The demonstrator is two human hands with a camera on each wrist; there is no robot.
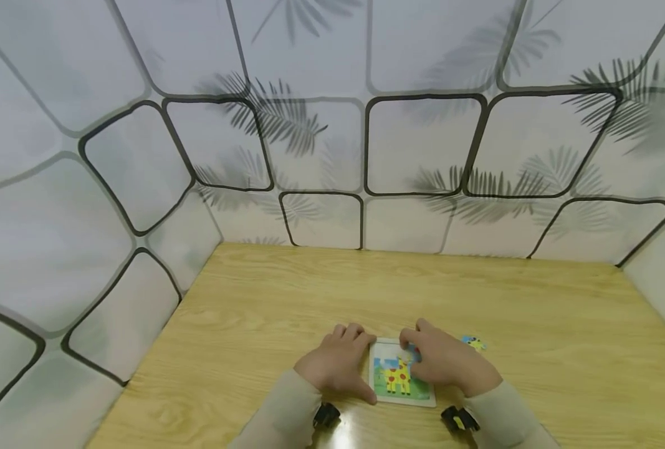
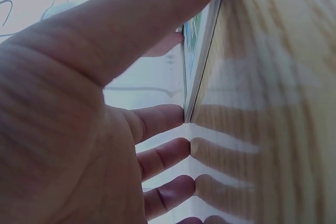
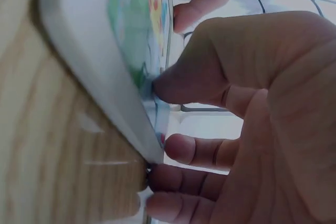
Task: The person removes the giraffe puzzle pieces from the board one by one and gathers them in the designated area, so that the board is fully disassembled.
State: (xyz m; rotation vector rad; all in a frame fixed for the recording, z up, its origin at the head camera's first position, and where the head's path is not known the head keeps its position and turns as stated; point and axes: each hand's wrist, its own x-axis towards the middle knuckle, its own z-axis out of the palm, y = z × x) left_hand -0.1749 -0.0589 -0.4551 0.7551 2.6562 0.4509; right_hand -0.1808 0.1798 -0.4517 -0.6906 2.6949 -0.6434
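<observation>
A white-framed puzzle board point(image 1: 404, 402) with a giraffe picture lies flat on the table. My left hand point(image 1: 340, 362) is spread along its left side, thumb near the lower corner and forefinger at the upper one; in the left wrist view that hand point(image 2: 68, 124) has its other fingertips on the table. My right hand point(image 1: 450, 358) is over the board's upper right, thumb and forefinger bent around a blue and red piece point(image 1: 414, 354), partly hidden. The right wrist view shows the right hand's thumb pad point(image 3: 170, 85) on the picture and its forefinger beside the frame point(image 3: 94, 45).
Behind my right hand a loose blue and yellow puzzle piece point(image 1: 474, 343) lies on the wooden table point(image 1: 310, 287). Patterned fabric walls point(image 1: 321, 143) stand at the back and sides. Black devices point(image 1: 460, 420) are at both wrists.
</observation>
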